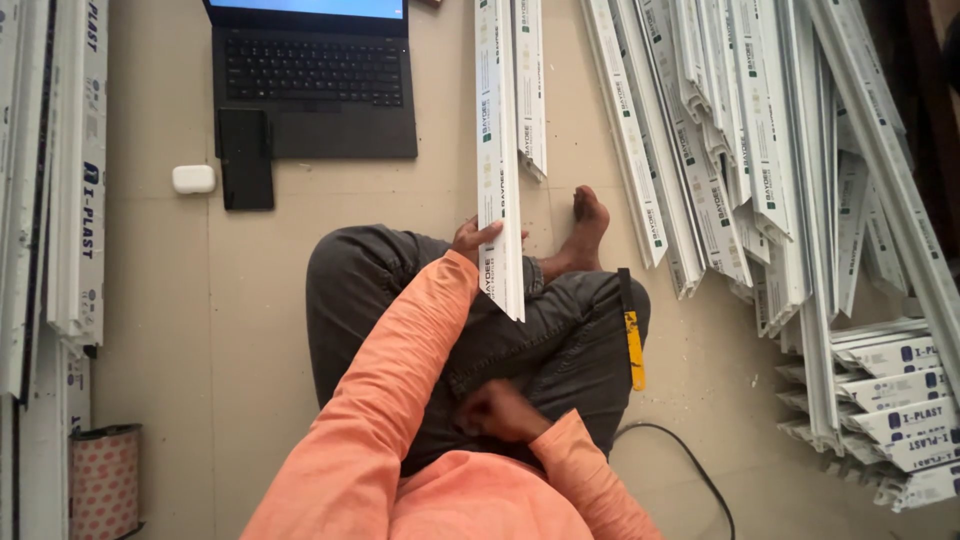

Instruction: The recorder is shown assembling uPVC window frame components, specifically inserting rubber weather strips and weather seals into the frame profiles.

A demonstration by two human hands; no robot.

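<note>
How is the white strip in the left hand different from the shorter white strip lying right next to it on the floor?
The held strip, gripped by the left hand, reaches down over the lap; the loose strip is untouched and ends sooner, short of the knees. The held strip looks longer in view. Both are white plastic profiles with printed film, running roughly parallel.

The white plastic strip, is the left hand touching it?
Touching. The head view shows the left hand gripping the long white strip, thumb lying across its face, above the lap.
</note>
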